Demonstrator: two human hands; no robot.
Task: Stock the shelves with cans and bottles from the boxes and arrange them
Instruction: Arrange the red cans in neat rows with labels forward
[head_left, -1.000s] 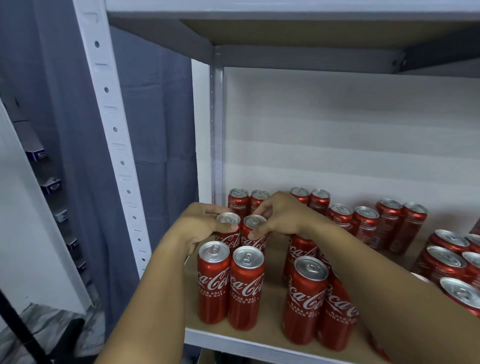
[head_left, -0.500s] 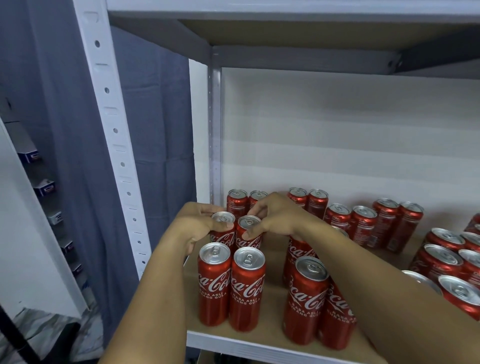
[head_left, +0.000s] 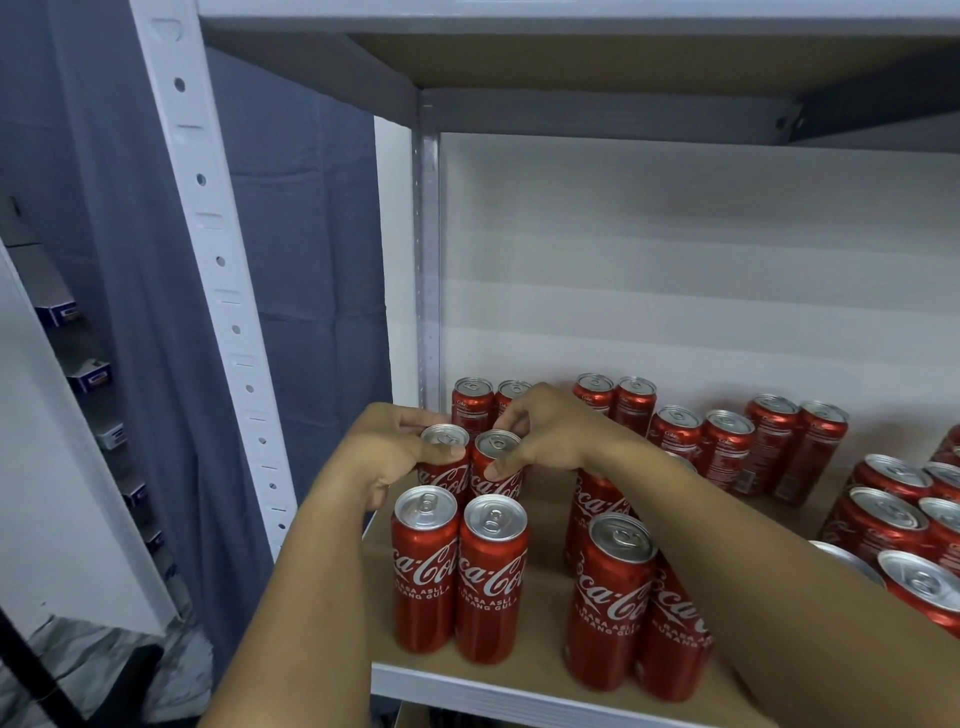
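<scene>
Two hands curled on second-row cans: left hand (head_left: 387, 457) grips left can (head_left: 444, 460), right hand (head_left: 545, 434) pinches right can (head_left: 496, 462), on shelf (head_left: 540, 519), likely squaring pair with front cans (head_left: 460, 571).

The cans (head_left: 491, 577) are seen as glossy red metal with brushed silver tops; the shelf board (head_left: 540, 670) looks matt wood-like, its upright (head_left: 208, 249) smooth white-painted metal, the curtain (head_left: 311, 208) matt cloth
</scene>
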